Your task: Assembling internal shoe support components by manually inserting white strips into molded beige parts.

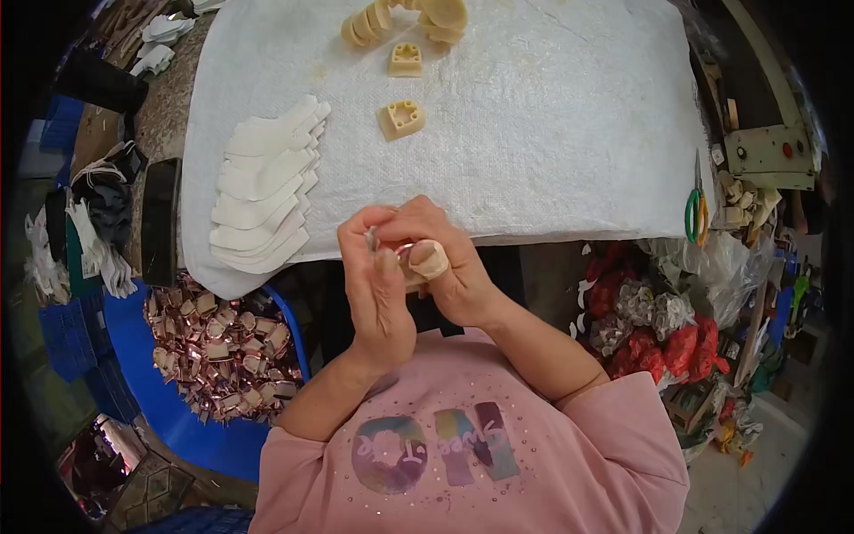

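The right grip (449, 267) is curled around one small, cream-coloured hollow piece (429, 262), close to the front edge of the desk (551, 142). The left grip (378, 276) has its fingertips drawn together just beside that piece; whether they pinch its pinkish rim or something thin, I cannot tell. The piece looks light and stiff, its shiny rim perhaps slick and easily scuffed, so the side walls seem the safest hold. Just beyond the grips on the desk stand two hollow beige moulded blocks (402, 119), with stacked tan rounded pieces (366, 23) farther off, too cut off to count. Left of the grips lies one fan of white cut sheets (267, 187), roughly eight, overlapping. Well to the right is one pair of scissors (697, 214). Below left, one blue plastic container (132, 338) holds copper-coloured shiny pieces (222, 351), dozens, not countable.
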Tool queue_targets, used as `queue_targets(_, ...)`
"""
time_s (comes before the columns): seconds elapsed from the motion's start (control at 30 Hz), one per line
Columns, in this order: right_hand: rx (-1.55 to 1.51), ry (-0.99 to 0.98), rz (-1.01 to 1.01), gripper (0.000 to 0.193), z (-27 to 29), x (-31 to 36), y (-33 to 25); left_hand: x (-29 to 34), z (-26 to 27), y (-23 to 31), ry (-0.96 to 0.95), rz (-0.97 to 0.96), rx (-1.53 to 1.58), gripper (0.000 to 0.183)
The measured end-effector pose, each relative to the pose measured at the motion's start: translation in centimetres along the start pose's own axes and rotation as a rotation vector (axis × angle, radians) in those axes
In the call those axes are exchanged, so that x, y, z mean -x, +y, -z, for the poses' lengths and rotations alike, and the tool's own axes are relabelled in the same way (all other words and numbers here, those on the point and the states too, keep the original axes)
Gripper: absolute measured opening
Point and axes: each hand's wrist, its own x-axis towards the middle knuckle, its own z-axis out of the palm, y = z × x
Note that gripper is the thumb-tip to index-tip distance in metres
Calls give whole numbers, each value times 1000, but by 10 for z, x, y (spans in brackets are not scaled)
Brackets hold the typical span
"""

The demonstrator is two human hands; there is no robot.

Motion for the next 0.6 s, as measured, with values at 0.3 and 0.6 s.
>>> queue_targets(0.3, -398, 339, 12, 29, -19, -4, -15, -5, -6, 3, 99, 23, 85, 37)
queue_targets(0.6, -524, 350, -340, 48, -5, -4, -22, -10, 2, 5, -117, 191, 489, 75)
